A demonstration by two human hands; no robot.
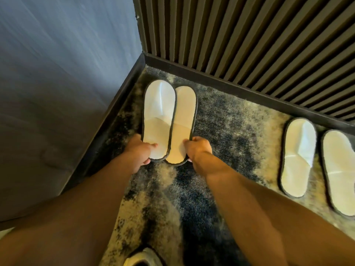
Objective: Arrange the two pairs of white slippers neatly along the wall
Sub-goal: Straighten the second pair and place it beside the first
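Two white slippers with dark trim lie side by side on the carpet in the corner, toes toward the slatted wall. My left hand (138, 150) grips the heel of the left slipper (158, 110), which slightly overlaps the right slipper (184, 116). My right hand (198, 148) grips the heel of that right slipper. A second pair lies at the right by the same wall: one slipper (297, 156) in full view and another slipper (339, 173) cut off by the frame edge.
A slatted dark wall (249, 35) with a black baseboard (230, 81) runs along the back. A blue-grey wall (57, 64) closes the left side. The carpet (230, 135) is mottled dark and cream. A shoe (142, 258) shows at the bottom edge.
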